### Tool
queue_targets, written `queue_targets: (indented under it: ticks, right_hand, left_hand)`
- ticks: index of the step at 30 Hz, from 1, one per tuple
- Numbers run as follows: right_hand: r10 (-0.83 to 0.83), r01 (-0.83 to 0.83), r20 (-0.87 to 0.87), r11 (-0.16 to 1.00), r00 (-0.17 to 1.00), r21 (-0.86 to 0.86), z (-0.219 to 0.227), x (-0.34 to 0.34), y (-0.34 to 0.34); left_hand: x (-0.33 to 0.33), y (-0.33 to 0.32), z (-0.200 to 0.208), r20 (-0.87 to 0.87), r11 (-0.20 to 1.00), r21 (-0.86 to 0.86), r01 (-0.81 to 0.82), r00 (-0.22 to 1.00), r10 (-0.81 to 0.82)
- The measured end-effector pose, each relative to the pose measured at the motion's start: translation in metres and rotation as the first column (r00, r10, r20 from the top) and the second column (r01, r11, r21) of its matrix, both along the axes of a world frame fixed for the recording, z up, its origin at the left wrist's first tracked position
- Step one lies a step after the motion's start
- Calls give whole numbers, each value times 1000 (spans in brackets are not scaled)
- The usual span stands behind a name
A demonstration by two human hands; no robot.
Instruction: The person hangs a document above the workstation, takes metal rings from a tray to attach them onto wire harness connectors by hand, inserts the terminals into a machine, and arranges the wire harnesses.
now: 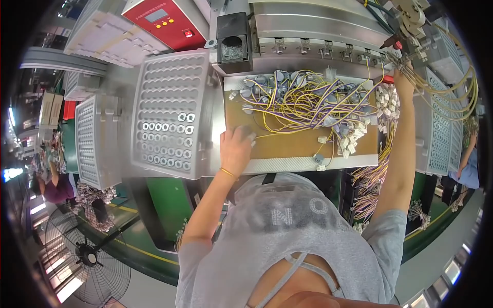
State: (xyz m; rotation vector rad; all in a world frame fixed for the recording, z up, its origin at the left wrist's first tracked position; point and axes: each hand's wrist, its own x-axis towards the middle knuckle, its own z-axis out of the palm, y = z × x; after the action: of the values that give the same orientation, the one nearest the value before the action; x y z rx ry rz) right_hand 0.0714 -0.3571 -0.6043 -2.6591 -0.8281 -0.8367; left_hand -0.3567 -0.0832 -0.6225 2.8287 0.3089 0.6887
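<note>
My left hand (236,150) is closed at the left edge of the brown work board (303,146), fingers pinched round a small grey part. A yellow wire runs right from these fingertips to a heap of yellow and purple wires (308,100) with round grey parts and white connectors. My right hand (403,68) reaches far right, beside the end of a metal fixture (321,49) with a row of small clamps. A red-tipped piece (397,45) stands just beyond it. Its fingers are small and partly hidden among the metal parts and cables, so their grip cannot be made out.
Left of the board stands a pale tray (169,108) of round pockets, several holding metal rings. Behind are a black box (233,49) and a red control unit (167,23). White connectors (389,102) hang at right. More trays (90,141) and a fan (90,254) lie leftward.
</note>
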Motion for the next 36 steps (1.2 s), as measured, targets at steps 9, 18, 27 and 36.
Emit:
queue_targets:
  ticks: [9,18,27,36]
  right_hand:
    - [398,-51,-491,813,775,580,45,-205,46]
    - [765,-607,-632,562,123,562,26,-317,206]
    - [818,-945,-502,327,281,3,-38,-371,248]
    - [656,-581,-751,584,-73,567,16,-332,234]
  left_hand:
    - [-45,75,28,-205,619,-707,-342,937,283]
    - [-36,60,66,180,681,-730,64,978,101]
    - [-73,104,8,40,565,-771,-293,863,503]
    - [-69,140,-39,-21,658,106,-745,660,751]
